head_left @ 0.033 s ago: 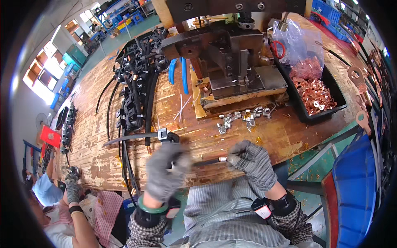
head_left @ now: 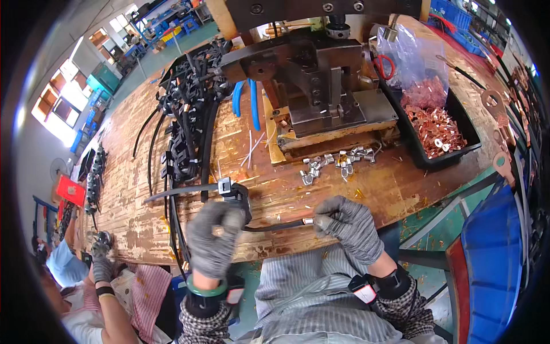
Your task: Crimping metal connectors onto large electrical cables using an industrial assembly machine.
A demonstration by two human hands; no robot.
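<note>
A thin black cable (head_left: 275,227) lies across the near edge of the table, between my gloved hands. At its right end is a small silver cable lug (head_left: 308,221). My right hand (head_left: 350,226) pinches this lug between thumb and fingers. My left hand (head_left: 215,238) is at the cable's left end with its fingers curled. What lies inside those fingers is hidden. Just beyond my left hand stands a black coiled cable piece with a square clip (head_left: 224,185), and a flat black strap (head_left: 182,191) runs left from it.
Loose silver lugs (head_left: 344,162) lie before a heavy press (head_left: 321,86). A black tray (head_left: 421,157) of copper pieces stands to its right. Black cable assemblies (head_left: 186,132) are heaped at the left, near blue tubes (head_left: 254,106). A co-worker's gloved hand (head_left: 102,266) is at far left.
My left hand has moved left and slightly down, uncovering more of the black cable and the coiled piece. My right hand keeps its place at the lug.
</note>
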